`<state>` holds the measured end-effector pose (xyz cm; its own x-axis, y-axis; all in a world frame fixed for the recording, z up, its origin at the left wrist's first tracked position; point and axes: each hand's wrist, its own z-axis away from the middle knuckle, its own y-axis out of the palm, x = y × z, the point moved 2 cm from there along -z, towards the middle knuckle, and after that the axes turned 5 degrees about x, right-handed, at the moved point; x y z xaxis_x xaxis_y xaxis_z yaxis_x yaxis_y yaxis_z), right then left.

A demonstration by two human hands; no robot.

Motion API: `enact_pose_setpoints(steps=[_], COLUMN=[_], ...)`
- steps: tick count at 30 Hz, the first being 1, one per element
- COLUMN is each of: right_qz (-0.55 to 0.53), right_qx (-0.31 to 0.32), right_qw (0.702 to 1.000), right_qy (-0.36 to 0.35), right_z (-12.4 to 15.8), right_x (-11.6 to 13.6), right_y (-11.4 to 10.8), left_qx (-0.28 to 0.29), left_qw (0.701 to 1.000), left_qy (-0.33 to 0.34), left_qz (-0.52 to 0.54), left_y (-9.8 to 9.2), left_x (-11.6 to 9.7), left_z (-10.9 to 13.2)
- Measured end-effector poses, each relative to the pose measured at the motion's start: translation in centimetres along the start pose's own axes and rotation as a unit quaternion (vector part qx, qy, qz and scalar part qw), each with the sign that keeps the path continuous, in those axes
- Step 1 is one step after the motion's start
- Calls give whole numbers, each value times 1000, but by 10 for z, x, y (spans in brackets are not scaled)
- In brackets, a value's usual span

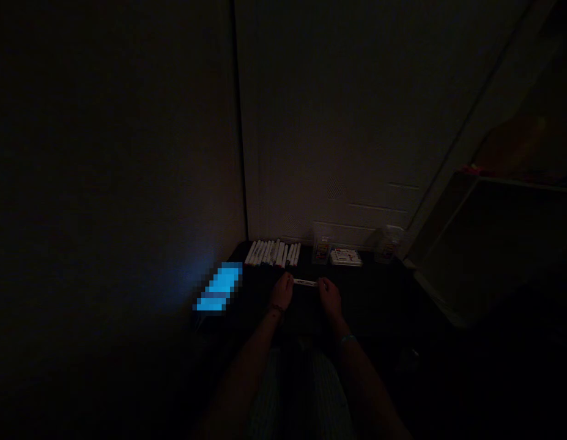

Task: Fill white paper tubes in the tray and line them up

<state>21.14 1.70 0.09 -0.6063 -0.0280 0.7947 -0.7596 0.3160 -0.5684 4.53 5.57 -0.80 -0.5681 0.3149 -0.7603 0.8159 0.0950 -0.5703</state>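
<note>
A white marker (305, 282) with dark print lies level between my two hands, above the dark tabletop (370, 305). Closed around its left end is my left hand (282, 291), with a bracelet at the wrist. My right hand (329, 296) grips the right end, and a band shows on that wrist. Just beyond my left hand, a row of white markers (273, 252) lies side by side at the back of the table. The dim light hides the finer detail of my fingers.
A bright blue pixelated screen (219, 288) glows at the table's left. Along the back stand a clear container (322, 249), a white printed pack (346, 256) and another clear container (388, 245). A wall (329, 122) rises behind; a shelf-like frame (526, 183) is at right.
</note>
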Motion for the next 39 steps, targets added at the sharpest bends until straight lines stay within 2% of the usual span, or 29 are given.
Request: enact_pose_setpoints(steps=[10,23,39], right_qz=[-1,-8,-3], right_qx=[-9,-5,-7], right_qw=[1000,1000,1000], right_qy=[8,1,-2], right_z=[-1,1,0], right_x=[-3,0,-1], right_y=[2,-2,-1], left_qx=[-2,-14,-24], left_qw=[1000,1000,999], left_qy=[-5,13,29], left_qz=[11,-1,7], left_y=[-5,-3,-5], left_x=[-9,-5,-10], left_z=[4,4,6])
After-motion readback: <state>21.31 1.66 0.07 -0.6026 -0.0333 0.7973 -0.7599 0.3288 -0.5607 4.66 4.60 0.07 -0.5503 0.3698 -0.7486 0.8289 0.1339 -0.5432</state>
